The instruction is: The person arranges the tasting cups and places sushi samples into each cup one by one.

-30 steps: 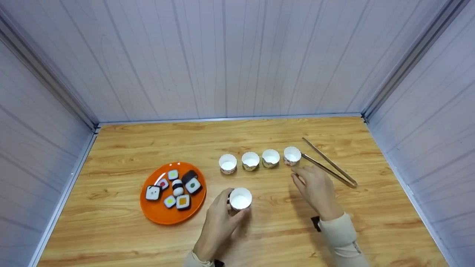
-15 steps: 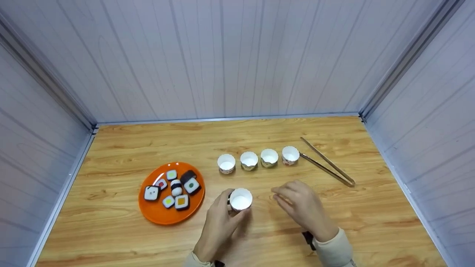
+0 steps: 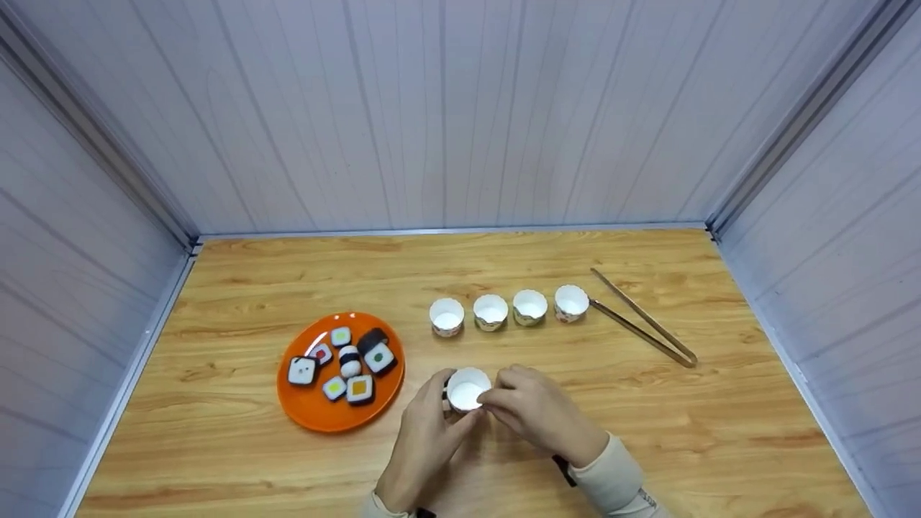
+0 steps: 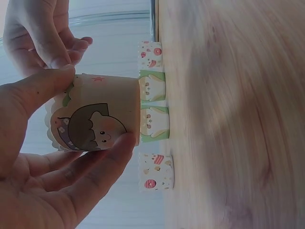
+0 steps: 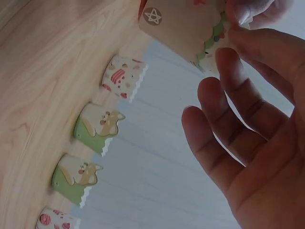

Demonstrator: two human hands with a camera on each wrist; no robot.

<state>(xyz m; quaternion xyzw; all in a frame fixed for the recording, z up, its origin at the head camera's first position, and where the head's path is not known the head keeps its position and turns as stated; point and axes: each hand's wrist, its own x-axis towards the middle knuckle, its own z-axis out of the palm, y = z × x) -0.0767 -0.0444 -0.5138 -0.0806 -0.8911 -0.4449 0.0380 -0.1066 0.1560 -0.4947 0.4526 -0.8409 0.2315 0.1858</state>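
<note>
In the head view my left hand [image 3: 424,435] grips a paper cup [image 3: 468,388] near the front middle. The left wrist view shows the cup's wall [image 4: 102,117] with a cartoon face, held between thumb and fingers. My right hand [image 3: 536,414] meets the cup's near right rim, thumb and index finger pinching the edge. Its other fingers [image 5: 200,126] stay apart from the cup in the right wrist view. A green scalloped band shows near the rim; whether another cup is nested inside cannot be told.
Several paper cups [image 3: 491,313] stand in a row behind the hands. Metal tongs [image 3: 691,358] lie spread at the right, one tip close to the last cup. At the left, an orange plate [image 3: 306,410] bears several toy sushi pieces [image 3: 350,362]. Panel walls [image 3: 460,115] enclose the table.
My right hand has come from beside the rightmost cup in the row, leftward and toward me, to the held cup's rim. My left hand stays in place with the cup.
</note>
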